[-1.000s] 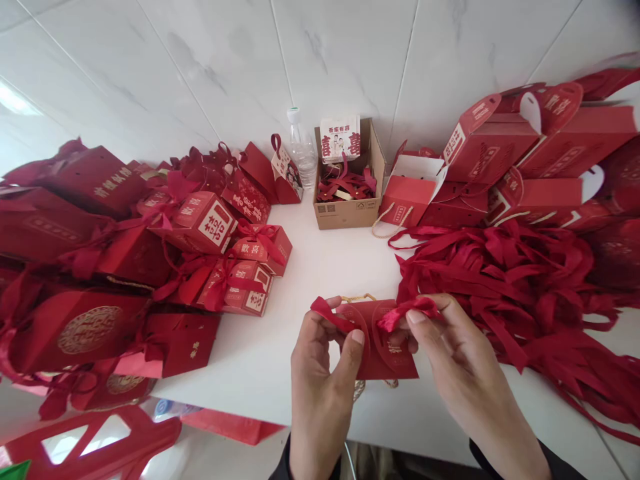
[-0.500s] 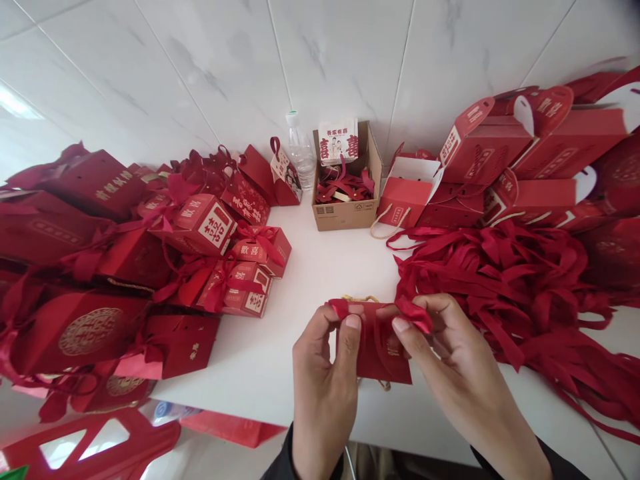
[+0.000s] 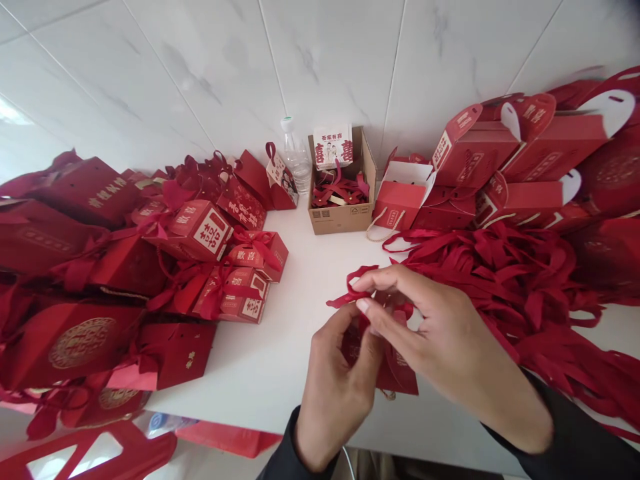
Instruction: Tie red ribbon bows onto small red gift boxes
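A red ribbon (image 3: 361, 272) loops up between my two hands above a small red gift box (image 3: 403, 377) near the table's front edge. My left hand (image 3: 343, 380) is closed, its thumb and fingers pinching the ribbon over the box. From the right, my right hand (image 3: 425, 327) reaches across it and pinches the ribbon's loop between thumb and forefinger. One loose ribbon end points left past my fingertips. Much of the box lies hidden behind both hands; a bit of gold cord shows under its lower edge.
Finished-looking red boxes with bows (image 3: 233, 293) are piled on the left. A cardboard box (image 3: 343, 223) holding red pieces stands at the back beside a clear bottle (image 3: 299, 163). Loose red ribbons (image 3: 500, 280) heap on the right, before stacked handled boxes (image 3: 480, 153). A red chair (image 3: 100, 447) stands lower left.
My right hand has moved left and crossed over to my left hand. The ribbon ends, held apart before, now cross in a loop above the box.
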The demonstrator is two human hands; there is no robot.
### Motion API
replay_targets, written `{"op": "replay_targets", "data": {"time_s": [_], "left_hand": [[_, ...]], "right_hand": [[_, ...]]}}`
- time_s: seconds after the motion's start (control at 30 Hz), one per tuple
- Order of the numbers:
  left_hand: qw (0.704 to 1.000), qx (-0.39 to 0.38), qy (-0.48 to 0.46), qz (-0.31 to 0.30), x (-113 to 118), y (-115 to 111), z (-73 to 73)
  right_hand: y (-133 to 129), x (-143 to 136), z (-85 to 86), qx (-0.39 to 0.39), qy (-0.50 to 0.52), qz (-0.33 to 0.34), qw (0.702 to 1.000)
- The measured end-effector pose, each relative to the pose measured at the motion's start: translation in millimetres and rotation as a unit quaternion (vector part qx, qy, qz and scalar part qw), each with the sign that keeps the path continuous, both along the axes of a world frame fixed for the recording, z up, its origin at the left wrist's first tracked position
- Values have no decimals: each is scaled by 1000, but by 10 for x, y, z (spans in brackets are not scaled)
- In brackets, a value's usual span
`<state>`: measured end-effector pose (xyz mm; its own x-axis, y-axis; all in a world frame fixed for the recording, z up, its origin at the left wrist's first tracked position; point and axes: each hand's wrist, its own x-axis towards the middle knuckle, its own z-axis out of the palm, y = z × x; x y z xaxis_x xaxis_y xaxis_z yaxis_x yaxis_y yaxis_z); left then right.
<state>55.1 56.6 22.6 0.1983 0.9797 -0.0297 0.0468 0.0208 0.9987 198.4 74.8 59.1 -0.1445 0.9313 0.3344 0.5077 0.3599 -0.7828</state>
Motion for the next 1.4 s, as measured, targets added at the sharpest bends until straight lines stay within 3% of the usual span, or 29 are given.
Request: {"op": "replay_targets", "data": {"time_s": [0.13,0.2,0.37,0.53,0.63,0.73,0.8,0.93,1.07,1.23,1.4], "left_hand": [[999,-22,-21,18,-7,-5,-19],[999,-18,-31,34,-21,3,-30],[997,-56,-51,23,-43,-2,-40],[990,-82,-108,30,-28,-4,-12],[990,-72,-114,46,-34,13,8],[990,-58,-123,42,-58,24,4],[990,-41,-131,25,-79,25,-6],[995,-4,-95,10,-104,25,-11],[994,88,8,56,-80,29,-65],[936,301,120,136,-4,20,-213],[920,327,131,172,44,-1,-256]], "right_hand": [[-2,17,18,35,-40,137,989],[26,106,-16,26,-69,168,983],[144,332,-70,-10,-135,161,978],[158,390,57,11,-132,107,985],[81,456,143,-65,-104,47,991],[2,540,180,-181,-96,69,976],[-17,561,168,-209,-98,91,969],[-3,481,81,-177,-78,72,978],[-2,358,-32,-210,-53,104,971],[21,307,-172,-249,-9,123,961],[33,341,-214,-257,-2,105,961]]}}
